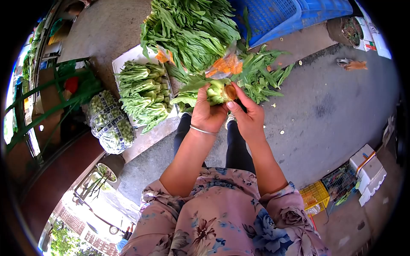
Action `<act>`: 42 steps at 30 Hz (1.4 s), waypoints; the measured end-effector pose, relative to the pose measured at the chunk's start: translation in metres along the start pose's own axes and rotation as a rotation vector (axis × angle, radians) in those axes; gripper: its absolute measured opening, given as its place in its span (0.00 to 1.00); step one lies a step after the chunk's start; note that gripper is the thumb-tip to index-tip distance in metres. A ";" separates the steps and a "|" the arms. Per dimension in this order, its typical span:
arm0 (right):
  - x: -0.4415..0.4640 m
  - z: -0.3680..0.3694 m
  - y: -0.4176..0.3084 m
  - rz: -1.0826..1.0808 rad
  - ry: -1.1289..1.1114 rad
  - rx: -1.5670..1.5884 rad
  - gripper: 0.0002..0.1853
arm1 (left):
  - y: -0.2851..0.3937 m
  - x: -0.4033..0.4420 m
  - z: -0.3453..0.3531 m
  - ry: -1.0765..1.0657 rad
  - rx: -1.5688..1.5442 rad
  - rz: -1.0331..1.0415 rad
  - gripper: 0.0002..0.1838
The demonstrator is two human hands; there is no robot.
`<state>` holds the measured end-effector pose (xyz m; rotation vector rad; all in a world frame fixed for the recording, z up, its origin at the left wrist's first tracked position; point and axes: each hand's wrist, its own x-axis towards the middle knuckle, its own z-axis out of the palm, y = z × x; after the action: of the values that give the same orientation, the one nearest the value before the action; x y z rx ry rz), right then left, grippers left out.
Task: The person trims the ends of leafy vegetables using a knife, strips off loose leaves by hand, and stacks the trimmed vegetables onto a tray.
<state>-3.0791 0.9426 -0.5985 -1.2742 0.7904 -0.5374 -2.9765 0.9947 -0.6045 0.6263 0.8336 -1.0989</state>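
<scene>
Both my hands are on one head of leaf lettuce [217, 92], held in front of me with its brownish cut stem end [230, 92] to the right. My left hand [208, 114] wears a thin bangle at the wrist and is closed around the leafy part. The fingers and thumb of my right hand [249, 114] are closed at the stem end; whether they hold a small tool is not visible. Just beyond lies a large pile of long-leaved lettuce [192, 34]. To the left, trimmed lettuce heads [144, 94] lie in rows on a white tray [128, 55].
Loose leaves [265, 70] lie on the ground beside a clear plastic bag with orange print [226, 65]. A blue crate [273, 19] stands at the back. On the left sits a stuffed bag of green vegetables [111, 121]. A yellow crate [315, 197] and white foam box [370, 173] are at right.
</scene>
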 end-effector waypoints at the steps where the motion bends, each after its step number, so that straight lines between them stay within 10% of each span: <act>1: 0.001 -0.002 0.006 0.002 0.003 0.001 0.23 | 0.001 0.002 -0.002 -0.012 -0.011 0.012 0.15; 7: 0.008 -0.039 0.032 0.370 0.231 0.640 0.24 | 0.013 0.005 -0.013 -0.036 -0.165 -0.044 0.18; 11: 0.011 -0.015 0.011 0.476 0.310 0.418 0.27 | 0.015 0.007 -0.014 0.003 -0.081 -0.006 0.19; 17: 0.012 0.017 0.017 -0.053 0.051 -0.172 0.29 | 0.016 0.011 -0.031 -0.034 0.238 0.184 0.18; 31: 0.021 0.032 0.051 0.775 -0.323 0.229 0.19 | 0.076 0.002 -0.135 -0.545 0.076 0.167 0.34; 36: 0.023 0.116 0.087 -0.188 -0.407 -0.420 0.19 | 0.111 0.005 -0.169 -0.186 -0.067 0.303 0.24; 42: 0.048 0.202 0.139 -0.143 -0.422 -0.563 0.15 | 0.185 0.015 -0.205 0.061 -0.051 0.369 0.23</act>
<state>-2.9025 1.0657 -0.7246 -1.8967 0.5064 -0.1390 -2.8539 1.2121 -0.7232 0.7397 0.7585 -0.7250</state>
